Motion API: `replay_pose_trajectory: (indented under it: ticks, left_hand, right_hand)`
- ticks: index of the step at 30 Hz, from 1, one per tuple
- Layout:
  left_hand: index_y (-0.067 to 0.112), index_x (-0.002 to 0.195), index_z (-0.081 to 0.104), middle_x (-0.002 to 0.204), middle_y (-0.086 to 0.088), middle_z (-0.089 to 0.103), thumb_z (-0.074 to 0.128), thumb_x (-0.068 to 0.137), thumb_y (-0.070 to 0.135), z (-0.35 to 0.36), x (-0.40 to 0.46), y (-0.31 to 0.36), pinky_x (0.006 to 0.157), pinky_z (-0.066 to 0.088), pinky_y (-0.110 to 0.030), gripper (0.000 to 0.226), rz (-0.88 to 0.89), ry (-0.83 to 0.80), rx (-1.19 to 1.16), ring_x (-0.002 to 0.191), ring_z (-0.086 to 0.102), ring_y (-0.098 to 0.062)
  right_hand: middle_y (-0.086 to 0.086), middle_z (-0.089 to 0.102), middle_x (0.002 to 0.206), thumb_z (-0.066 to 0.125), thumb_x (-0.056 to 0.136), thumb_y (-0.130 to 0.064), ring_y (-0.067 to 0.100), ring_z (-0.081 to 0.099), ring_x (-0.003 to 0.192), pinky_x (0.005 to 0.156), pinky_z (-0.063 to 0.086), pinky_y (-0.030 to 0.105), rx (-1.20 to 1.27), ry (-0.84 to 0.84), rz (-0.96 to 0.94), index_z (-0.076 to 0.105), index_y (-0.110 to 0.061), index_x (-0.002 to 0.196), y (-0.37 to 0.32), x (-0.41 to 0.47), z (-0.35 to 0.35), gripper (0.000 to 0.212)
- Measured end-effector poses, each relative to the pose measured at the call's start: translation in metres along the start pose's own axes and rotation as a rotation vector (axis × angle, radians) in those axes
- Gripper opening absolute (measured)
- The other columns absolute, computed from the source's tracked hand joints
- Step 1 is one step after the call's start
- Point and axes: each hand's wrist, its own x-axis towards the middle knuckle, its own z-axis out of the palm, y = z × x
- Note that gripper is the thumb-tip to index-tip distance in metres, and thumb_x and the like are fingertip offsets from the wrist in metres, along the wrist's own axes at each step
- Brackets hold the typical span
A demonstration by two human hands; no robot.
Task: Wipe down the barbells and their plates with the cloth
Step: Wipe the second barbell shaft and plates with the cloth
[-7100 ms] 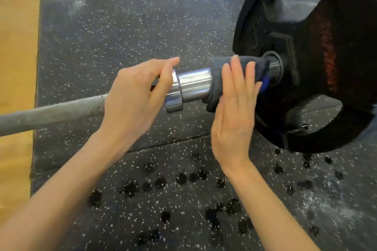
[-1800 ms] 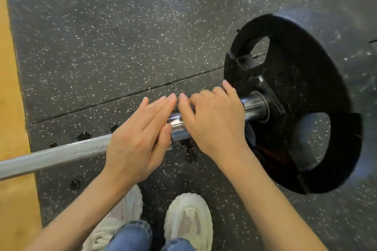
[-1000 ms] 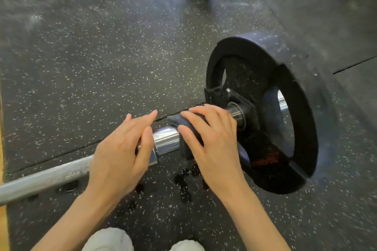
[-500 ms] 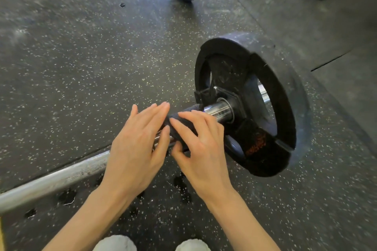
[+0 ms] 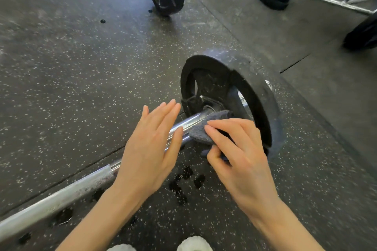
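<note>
Just beyond both hands in the head view, the near barbell runs into its plate. The right hand pinches the cloth draped over the chrome sleeve, while the left hand lies flat, fingers straight, on the bar beside it. Held so lightly, the cloth could slide off, or the round bar could roll and trap fingers against the plate.

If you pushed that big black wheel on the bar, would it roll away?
Probably, a little: the plate is round and stands on edge on the flat floor, so the bar could roll. It looks thick and heavy, so likely slowly.
</note>
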Motion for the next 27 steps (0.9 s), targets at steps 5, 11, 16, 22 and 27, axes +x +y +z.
replay_pose_trajectory:
  ticks: [5,11,16,22,27]
  left_hand:
    - [0.008,0.149,0.046,0.154,-0.004,0.044,0.036,0.102,0.037,-0.001,0.005,0.018,0.125,0.005,-0.025,0.056,0.065,-0.043,-0.043,0.145,0.038,-0.018]
    - [0.011,0.152,0.041,0.157,-0.002,0.04,0.033,0.102,0.039,-0.004,0.013,0.034,0.125,0.002,-0.025,0.058,0.127,-0.08,-0.04,0.147,0.034,-0.017]
    - [0.011,0.152,0.041,0.157,-0.002,0.041,0.033,0.102,0.04,0.005,0.02,0.051,0.124,0.0,-0.022,0.058,0.123,-0.079,-0.029,0.146,0.033,-0.016]
    - [0.014,0.155,0.036,0.161,0.002,0.034,0.031,0.104,0.044,0.02,0.031,0.071,0.124,-0.001,-0.021,0.059,0.095,-0.094,0.014,0.15,0.024,-0.008]
    - [0.017,0.157,0.03,0.161,0.009,0.023,0.033,0.104,0.044,0.027,0.038,0.087,0.119,-0.005,-0.013,0.06,0.087,-0.047,0.045,0.146,-0.005,0.016]
  right_hand:
    - [0.006,0.07,0.111,0.054,0.091,-0.005,0.022,0.053,0.105,0.078,0.051,0.047,-0.11,0.029,-0.007,0.073,0.0,0.113,0.0,0.005,-0.041,0.029]
    - [0.006,0.071,0.106,0.052,0.094,-0.005,0.024,0.054,0.101,0.084,0.05,0.042,-0.159,0.091,0.016,0.075,0.0,0.108,0.015,0.009,-0.081,0.028]
    - [0.001,0.069,0.103,0.061,0.086,0.003,0.02,0.054,0.1,0.091,0.04,0.013,-0.172,0.119,0.103,0.076,-0.004,0.108,0.059,0.013,-0.107,0.028]
    - [-0.003,0.067,0.106,0.061,0.086,0.0,0.017,0.054,0.102,0.095,0.039,0.01,-0.036,0.129,0.207,0.076,-0.007,0.11,0.115,0.015,-0.096,0.029]
    - [-0.003,0.067,0.106,0.061,0.085,0.001,0.015,0.054,0.104,0.096,0.037,0.007,0.087,0.102,0.202,0.076,-0.007,0.111,0.157,0.018,-0.067,0.031]
